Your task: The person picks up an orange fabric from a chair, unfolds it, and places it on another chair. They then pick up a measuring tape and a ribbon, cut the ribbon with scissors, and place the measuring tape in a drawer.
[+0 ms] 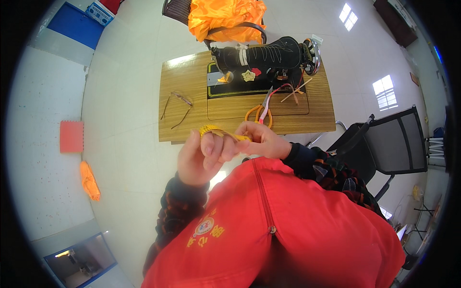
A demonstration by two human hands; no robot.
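A yellow measuring tape (210,129) loops over the fingers of my left hand (193,161), which is closed on it. The fingers of my right hand (269,142) pinch the same tape at its right-hand part. Both hands are close together in front of the table's near edge. Just beyond the right hand, orange-handled scissors (263,111) lie on the wooden table (192,67). A black sewing machine (261,54) with a silver handwheel stands behind them.
Eyeglasses (181,98) lie on the table's left part. Thin sticks and a red cord (295,90) lie right of the scissors. Orange cloth (225,19) covers a chair behind the table. A black mesh chair (391,141) stands at the right.
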